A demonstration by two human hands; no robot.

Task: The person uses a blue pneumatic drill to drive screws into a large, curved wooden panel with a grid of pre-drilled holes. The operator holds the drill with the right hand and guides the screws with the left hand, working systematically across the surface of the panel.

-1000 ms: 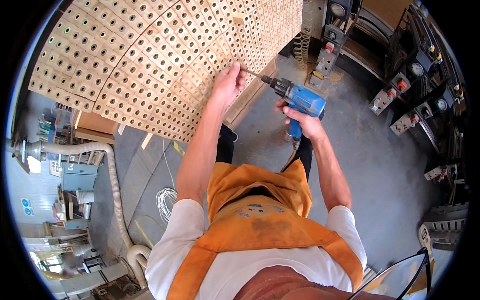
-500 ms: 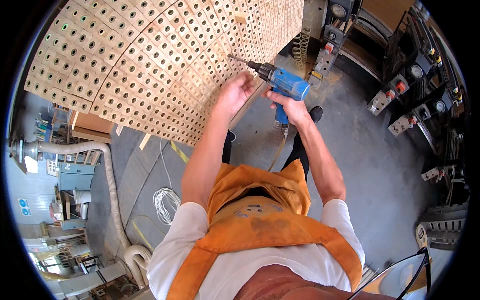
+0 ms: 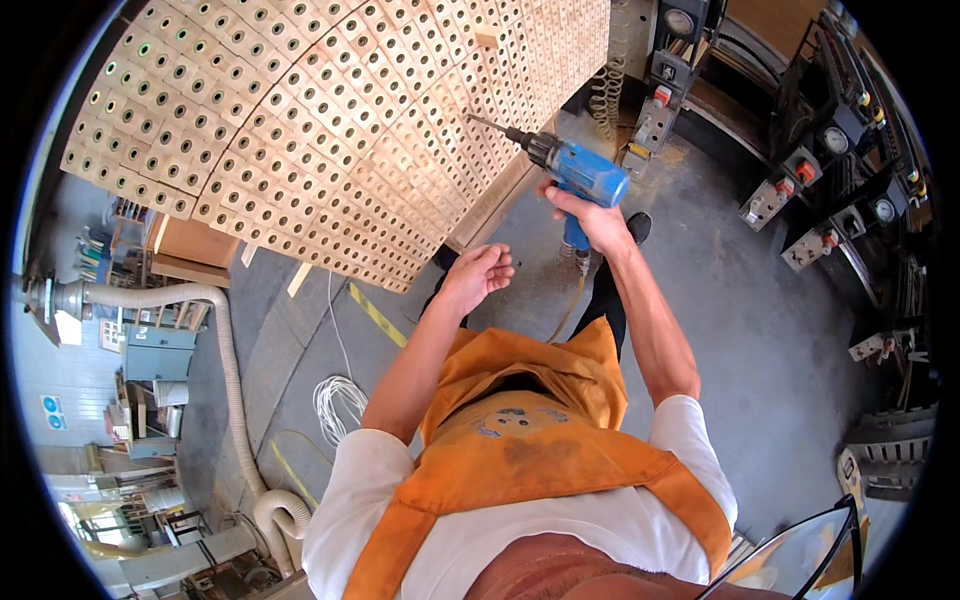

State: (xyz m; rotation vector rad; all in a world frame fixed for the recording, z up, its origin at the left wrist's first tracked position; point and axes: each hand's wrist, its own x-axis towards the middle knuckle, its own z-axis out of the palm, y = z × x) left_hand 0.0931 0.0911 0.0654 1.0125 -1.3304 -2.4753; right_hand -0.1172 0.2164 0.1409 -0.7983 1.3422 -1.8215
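My right hand (image 3: 597, 222) is wrapped round the handle of a blue drill (image 3: 590, 174), with a hose at the foot of its grip. The drill's long thin bit (image 3: 490, 124) points up and left, its tip at or just over a large panel of pale wooden blocks (image 3: 330, 130). Rows of holes cover the panel, many with dark-rimmed metal inserts; some near the middle look bare. My left hand (image 3: 480, 278) is off the panel's near edge, in front of my apron, its fingers curled together. Whatever lies inside them is hidden.
A small wood block (image 3: 487, 37) lies on the panel. A coiled air hose (image 3: 606, 95) hangs beyond its right end. Machines with gauges (image 3: 800, 190) stand at right. At left, a ribbed duct (image 3: 232, 390) and a white cable coil (image 3: 338, 408) lie over the floor.
My left hand has drawn back from the panel and the drill's front toward my body. The drill has shifted slightly right and down in the picture, still in my right hand.
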